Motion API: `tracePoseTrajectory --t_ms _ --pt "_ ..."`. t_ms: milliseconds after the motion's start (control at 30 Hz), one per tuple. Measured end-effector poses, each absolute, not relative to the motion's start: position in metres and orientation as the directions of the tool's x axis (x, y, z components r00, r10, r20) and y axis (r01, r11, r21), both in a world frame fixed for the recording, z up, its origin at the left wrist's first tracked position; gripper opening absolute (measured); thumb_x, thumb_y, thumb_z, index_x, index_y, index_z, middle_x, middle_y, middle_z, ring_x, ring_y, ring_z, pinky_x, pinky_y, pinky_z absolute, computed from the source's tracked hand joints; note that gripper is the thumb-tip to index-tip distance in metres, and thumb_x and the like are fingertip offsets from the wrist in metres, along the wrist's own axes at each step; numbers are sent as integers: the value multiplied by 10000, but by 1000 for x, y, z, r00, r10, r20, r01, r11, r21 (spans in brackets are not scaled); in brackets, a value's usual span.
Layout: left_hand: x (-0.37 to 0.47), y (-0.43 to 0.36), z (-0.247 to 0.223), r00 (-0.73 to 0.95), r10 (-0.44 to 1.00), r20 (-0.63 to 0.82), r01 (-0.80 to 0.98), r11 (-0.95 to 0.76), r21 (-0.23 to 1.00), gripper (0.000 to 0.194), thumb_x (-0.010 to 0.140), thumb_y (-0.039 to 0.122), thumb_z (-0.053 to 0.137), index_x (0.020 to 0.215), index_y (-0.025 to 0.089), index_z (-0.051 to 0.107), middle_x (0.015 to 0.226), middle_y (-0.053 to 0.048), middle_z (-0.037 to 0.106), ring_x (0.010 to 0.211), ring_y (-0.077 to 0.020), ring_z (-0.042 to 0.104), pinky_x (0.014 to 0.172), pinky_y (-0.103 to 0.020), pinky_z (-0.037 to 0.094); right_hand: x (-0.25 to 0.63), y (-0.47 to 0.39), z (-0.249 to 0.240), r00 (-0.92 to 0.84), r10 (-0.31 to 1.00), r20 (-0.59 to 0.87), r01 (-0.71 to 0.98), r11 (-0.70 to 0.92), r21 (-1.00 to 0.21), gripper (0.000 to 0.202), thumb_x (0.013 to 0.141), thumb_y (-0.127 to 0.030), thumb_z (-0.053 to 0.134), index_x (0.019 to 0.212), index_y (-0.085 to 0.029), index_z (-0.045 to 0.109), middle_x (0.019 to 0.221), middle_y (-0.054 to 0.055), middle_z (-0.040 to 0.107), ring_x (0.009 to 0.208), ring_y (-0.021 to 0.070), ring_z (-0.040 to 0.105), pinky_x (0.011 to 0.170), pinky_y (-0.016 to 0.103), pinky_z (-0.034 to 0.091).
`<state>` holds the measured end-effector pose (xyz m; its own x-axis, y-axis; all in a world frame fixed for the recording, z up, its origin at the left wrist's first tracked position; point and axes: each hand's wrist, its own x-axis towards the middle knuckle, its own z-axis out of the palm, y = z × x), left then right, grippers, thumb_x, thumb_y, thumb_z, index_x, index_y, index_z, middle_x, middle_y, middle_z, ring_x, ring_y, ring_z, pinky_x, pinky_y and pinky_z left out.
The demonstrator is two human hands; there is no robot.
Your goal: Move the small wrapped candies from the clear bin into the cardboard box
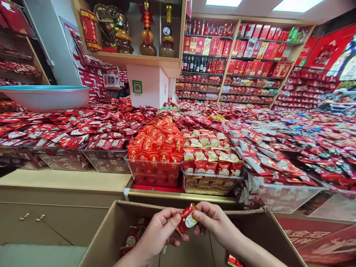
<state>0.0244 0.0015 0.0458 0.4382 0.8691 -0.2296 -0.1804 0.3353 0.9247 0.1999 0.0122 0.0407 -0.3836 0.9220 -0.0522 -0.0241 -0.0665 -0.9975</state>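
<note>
Between my two hands is a small red candy packet with a pale oval picture on its front. My left hand pinches its left end with thumb and fingers. At the packet's right end, my right hand grips with the thumb over the front. Both hands are above an open cardboard box. Inside it, red packets lie at the left, and another red packet shows at the lower right, partly behind my right forearm. The box's bottom is partly hidden by my arms.
Beyond the box stand a clear bin of durian candy packets and a clear bin of orange-red packets. More full bins line both sides. A blue-rimmed basket sits at the left; shelves of bottles and boxes stand behind.
</note>
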Motion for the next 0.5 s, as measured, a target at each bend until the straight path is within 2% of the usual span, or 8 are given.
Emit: tracePoseTrajectory --t_ms 100,167,233,333,433,500 --pt "23 -1 46 569 750 -336 -256 551 794 397 815 482 402 1019 173 546 839 -75 654 610 -139 637 487 -181 380 200 10 38 -364 931 2 -25 -7 -1000 308 740 -425 539 739 -121 587 582 8 562 510 80 500 478 201 369" --pt "23 -2 45 581 736 -347 -290 586 757 338 814 438 441 968 159 554 796 -66 656 567 -107 619 476 -167 364 200 8 37 -379 925 22 -32 11 -999 273 737 -396 556 773 -130 606 636 20 583 545 87 509 503 209 385" --pt "23 -2 45 518 792 -322 -329 532 780 219 770 332 563 902 157 560 734 -29 646 530 -74 584 464 -155 349 199 5 37 -370 929 23 -68 -3 -998 278 726 -377 578 888 -152 588 689 23 594 571 95 520 505 214 397" --pt "25 -1 44 405 883 -236 -346 387 855 259 684 256 673 893 153 561 734 -16 643 542 -70 555 494 -175 394 196 2 40 -302 953 -40 -202 -105 -974 417 719 -400 581 1055 -172 489 736 30 597 600 117 551 498 227 420" --pt "27 1 40 327 937 -120 -325 231 917 342 623 256 722 912 154 570 821 -47 655 690 -132 585 570 -226 458 193 2 41 -329 935 -133 -356 -253 -899 448 753 -502 482 987 -121 509 736 67 599 640 144 577 532 259 447" --pt "28 1 34 310 949 -57 -327 162 931 357 611 263 729 917 160 577 839 -52 656 752 -159 590 599 -244 471 191 3 38 -362 924 -126 -362 -264 -894 447 708 -508 540 908 -109 528 747 73 599 631 134 568 529 255 450"
